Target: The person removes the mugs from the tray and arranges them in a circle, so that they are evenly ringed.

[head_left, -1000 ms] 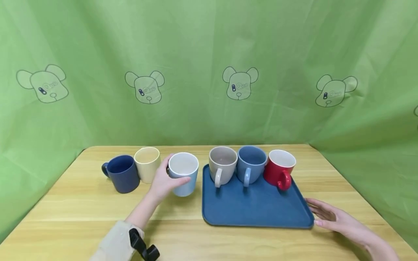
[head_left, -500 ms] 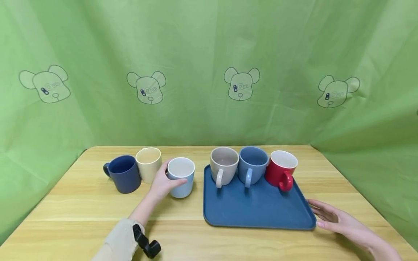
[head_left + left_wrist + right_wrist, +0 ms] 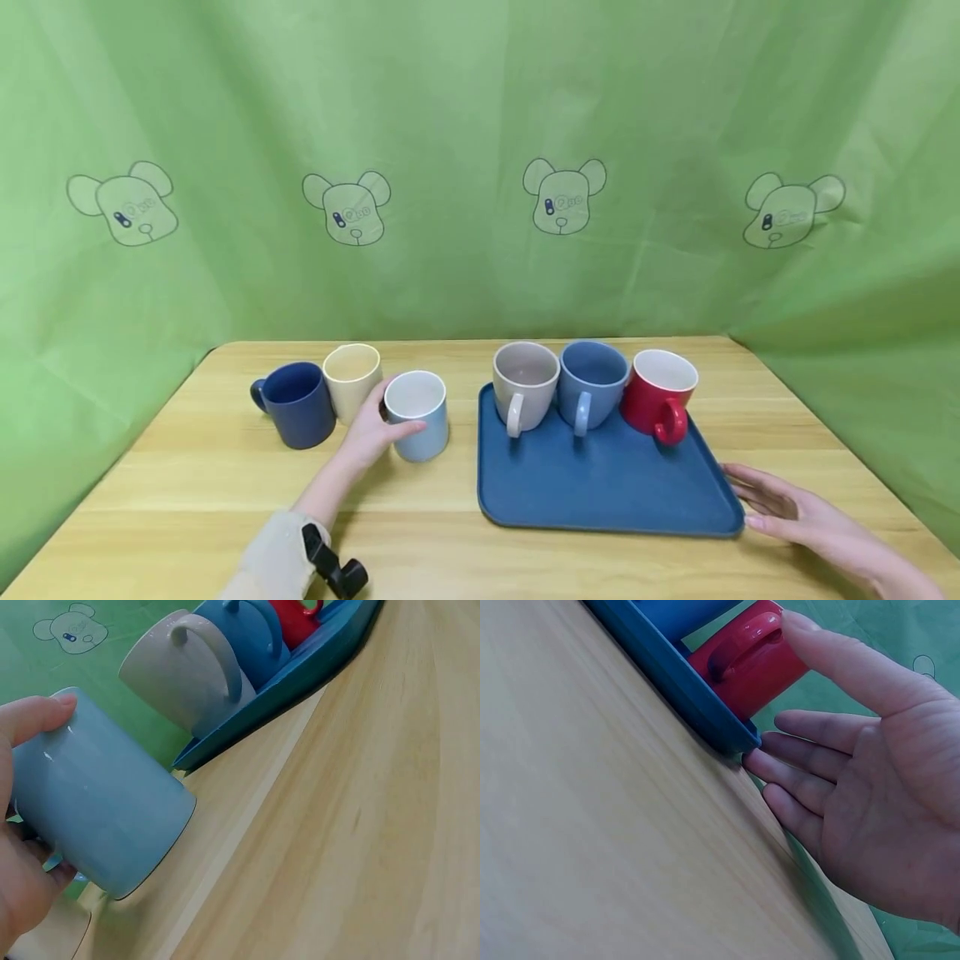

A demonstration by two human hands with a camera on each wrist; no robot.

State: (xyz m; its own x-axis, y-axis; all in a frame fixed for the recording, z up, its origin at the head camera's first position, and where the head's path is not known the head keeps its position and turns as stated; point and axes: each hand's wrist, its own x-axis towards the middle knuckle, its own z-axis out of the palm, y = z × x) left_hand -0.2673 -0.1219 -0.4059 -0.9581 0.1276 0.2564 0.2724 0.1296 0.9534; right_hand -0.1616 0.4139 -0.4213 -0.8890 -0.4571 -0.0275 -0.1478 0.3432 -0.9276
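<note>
My left hand [image 3: 372, 429] grips a light blue mug [image 3: 422, 429] with a white inside, thumb across its front, fingers behind it. The mug is upright in the head view; whether its base touches the table I cannot tell. No handle shows on it. In the left wrist view, the same mug [image 3: 105, 799] fills the middle left. My right hand [image 3: 813, 521] has its fingers extended at the right edge of a blue tray [image 3: 607, 492]. In the right wrist view, the fingertips [image 3: 756, 761] are at the tray's corner, seemingly touching it.
Along the tray's back stand a grey mug [image 3: 528, 392], a blue mug [image 3: 596, 387] and a red mug [image 3: 652, 404], handles toward me. Left of my left hand are a cream mug [image 3: 348, 392] and a navy mug [image 3: 303, 417] on the wooden table [image 3: 420, 533]. A green curtain [image 3: 450, 108] hangs behind.
The light blue mug in my left hand has moved a little left, away from the tray, and looks lower. My right hand keeps its place by the tray. The head view has shifted slightly.
</note>
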